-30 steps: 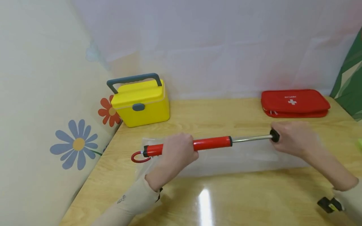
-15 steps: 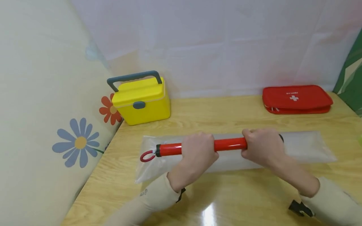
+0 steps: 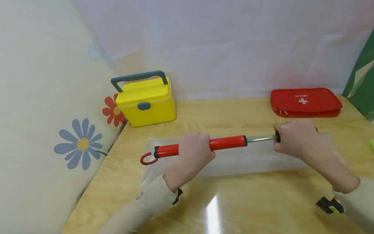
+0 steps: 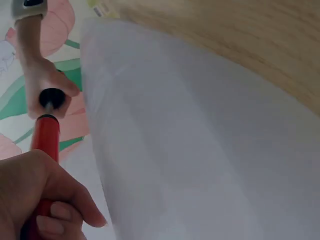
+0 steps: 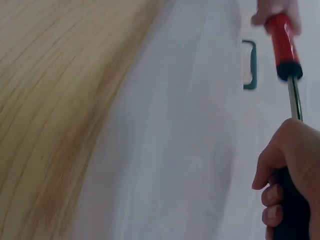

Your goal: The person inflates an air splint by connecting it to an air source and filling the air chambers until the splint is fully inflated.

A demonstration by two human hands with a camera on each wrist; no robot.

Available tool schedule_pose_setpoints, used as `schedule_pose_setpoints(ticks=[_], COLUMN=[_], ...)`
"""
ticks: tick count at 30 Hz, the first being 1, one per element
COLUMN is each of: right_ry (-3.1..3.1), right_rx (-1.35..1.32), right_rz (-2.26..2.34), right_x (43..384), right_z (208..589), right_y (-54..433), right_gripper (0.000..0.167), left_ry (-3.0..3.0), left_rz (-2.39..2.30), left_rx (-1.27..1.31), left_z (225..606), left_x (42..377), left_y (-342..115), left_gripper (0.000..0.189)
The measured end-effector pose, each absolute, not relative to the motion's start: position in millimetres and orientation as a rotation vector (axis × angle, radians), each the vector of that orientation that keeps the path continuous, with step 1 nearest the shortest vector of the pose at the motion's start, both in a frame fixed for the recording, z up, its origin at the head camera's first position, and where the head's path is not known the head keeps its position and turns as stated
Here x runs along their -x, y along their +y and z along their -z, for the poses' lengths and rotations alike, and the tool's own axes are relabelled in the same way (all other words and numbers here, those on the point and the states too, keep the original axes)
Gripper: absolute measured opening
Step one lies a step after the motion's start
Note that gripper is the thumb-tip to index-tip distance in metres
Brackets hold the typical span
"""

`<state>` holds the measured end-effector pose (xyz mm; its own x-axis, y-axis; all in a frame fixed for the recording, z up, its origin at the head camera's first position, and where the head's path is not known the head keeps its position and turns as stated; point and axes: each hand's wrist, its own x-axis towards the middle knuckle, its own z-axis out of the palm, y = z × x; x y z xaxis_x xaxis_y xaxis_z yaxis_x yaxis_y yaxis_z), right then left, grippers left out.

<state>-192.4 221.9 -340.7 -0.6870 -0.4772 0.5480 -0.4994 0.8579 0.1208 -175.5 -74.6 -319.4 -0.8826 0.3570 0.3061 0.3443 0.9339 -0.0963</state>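
A red hand pump (image 3: 229,143) is held roughly level above the table, with a small red loop (image 3: 145,163) at its left end. My left hand (image 3: 194,152) grips the barrel near its middle. The black handle (image 5: 292,212) is in the grasp of my right hand (image 3: 298,138), fingers curled round it. Between barrel and handle, a length of silver rod (image 3: 261,138) shows. Beneath the pump lies a long clear plastic bag (image 3: 242,164), which looks puffed up in both wrist views. Whether the pump connects to the bag cannot be seen.
At the back left stands a yellow box (image 3: 146,112) with a raised dark handle. A red first aid pouch (image 3: 306,103) lies at the back right. The wooden table (image 3: 251,198) meets a flower-patterned wall on the left and a pale cloth behind.
Half a second ago the rod was pushed into the barrel and both hands were close together. Now my right hand has moved right, drawing the rod out, while my left hand has shifted slightly left.
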Motion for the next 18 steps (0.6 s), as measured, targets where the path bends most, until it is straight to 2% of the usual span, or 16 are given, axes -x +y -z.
schedule_pose_setpoints(ticks=[6,11,14,18], right_ry=[-2.484,-2.412,-2.376,-2.413], right_rx=[-0.744,-0.75,-0.81,-0.875], right_rz=[0.018,0.025,-0.033,-0.114], right_x=[173.6,169.7,177.2,193.5], right_z=[333.5,333.4,339.7,345.8], right_y=[181.1,160.4,163.2,193.5], right_gripper=[0.03,0.026,0.023,0.026], left_ry=[-2.712,-2.667,-2.646,-2.706], left_rz=[-0.081,-0.066,-0.044,-0.05], left_rx=[0.502,0.511,0.571,0.563], left_z=[323.4,322.1,322.8,321.9], left_x=[164.8,160.8,163.0,168.3], left_y=[-55.3,-49.2,-55.1,-72.4], left_gripper=[0.03,0.039,0.039,0.033])
